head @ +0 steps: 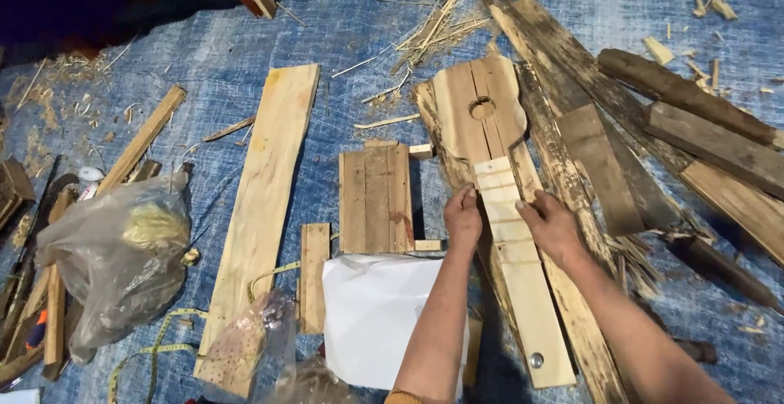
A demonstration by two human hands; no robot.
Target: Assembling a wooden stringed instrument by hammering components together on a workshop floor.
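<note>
My left hand (463,218) and right hand (551,226) press flat, fingers loosely together and clamped on nothing, against either side of a pale wooden neck strip (516,265) lying on the blue tarp (343,37). The strip's far end overlaps a guitar-shaped wooden body (478,110) toward the tarp's far edge. A long plank (265,200) lies well left, beyond a small slatted panel (376,200).

Both my forearms are bare, no sleeves in view. No gloves, no rings, no watch on my left hand (463,218) or right hand (552,226). Nails short. Only thing worn: a thin orange-yellow band edge at my left arm's lower end, cut off by frame bottom.
</note>
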